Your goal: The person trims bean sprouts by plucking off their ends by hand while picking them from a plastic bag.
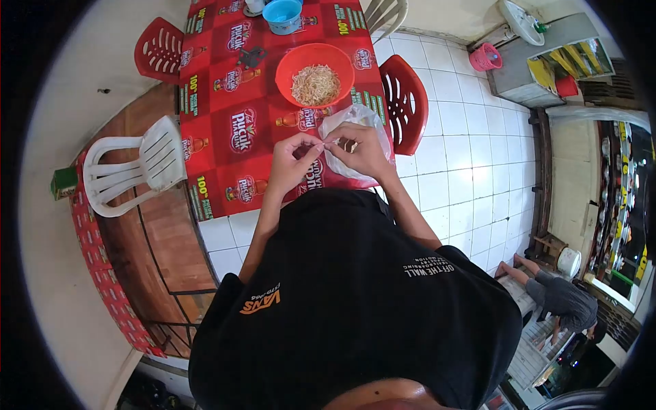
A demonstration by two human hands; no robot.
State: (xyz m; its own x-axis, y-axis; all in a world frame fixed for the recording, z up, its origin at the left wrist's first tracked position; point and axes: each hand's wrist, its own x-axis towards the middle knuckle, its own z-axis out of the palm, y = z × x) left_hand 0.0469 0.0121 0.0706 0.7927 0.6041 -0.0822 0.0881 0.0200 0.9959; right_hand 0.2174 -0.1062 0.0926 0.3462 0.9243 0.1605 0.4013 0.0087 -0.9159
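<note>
My left hand (292, 158) and right hand (362, 150) meet in narrow pinches; whether a strand sits between them is too small to tell. The clear plastic bag (365, 117) lies by my right hand. Straight ahead of my fingertips, pale strands (316, 85) point every way in the red bowl (290, 66). Under these spreads the red tablecloth (213, 130); beyond, red chair (408, 123), white floor tiles (444, 154).

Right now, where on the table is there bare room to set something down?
Widest bare patch: the red tablecloth, near left, between the white plastic chair and left hand. It's crowded at right, with the red bowl, plastic bag and right hand; the blue bowl stands beyond.
</note>
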